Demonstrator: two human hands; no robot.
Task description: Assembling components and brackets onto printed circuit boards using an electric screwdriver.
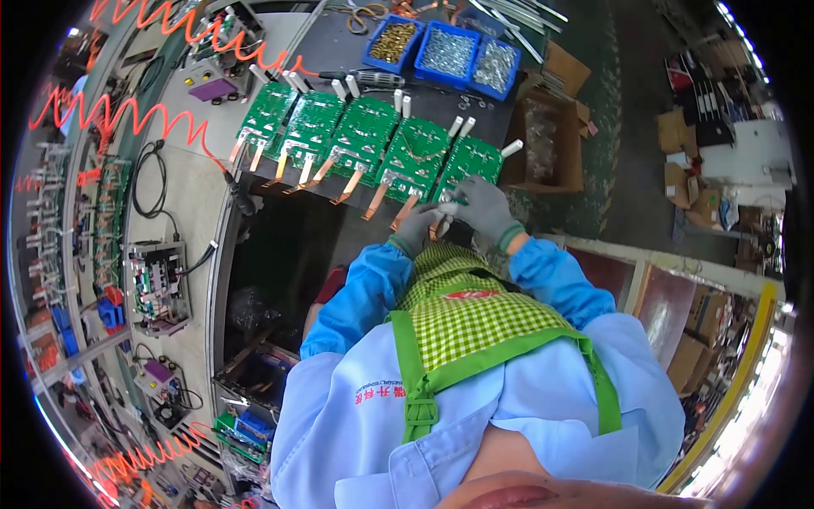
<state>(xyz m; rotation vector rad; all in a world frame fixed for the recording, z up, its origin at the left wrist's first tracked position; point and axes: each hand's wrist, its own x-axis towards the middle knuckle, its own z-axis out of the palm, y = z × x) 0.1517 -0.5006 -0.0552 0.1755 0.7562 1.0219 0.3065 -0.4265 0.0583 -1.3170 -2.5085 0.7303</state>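
Several green circuit boards stand in a row along the dark bench, with copper strips jutting from their near ends and white posts at their far ends. Both my hands, in grey gloves, meet at the near end of the rightmost circuit board (471,159). My left hand (415,229) has its fingers pressed together beside that board's copper strip (435,227). My right hand (486,209) bends its fingers over the board's near edge, fingertips close to the left ones. Whatever lies between the fingers is too small and covered to make out.
Blue bins of brass-coloured (392,42) and silver hardware (447,53) stand behind the boards. An open cardboard box (549,144) sits to the right. A power screwdriver (373,78) lies behind the row; another (240,195) hangs from a red coiled hose at the left edge.
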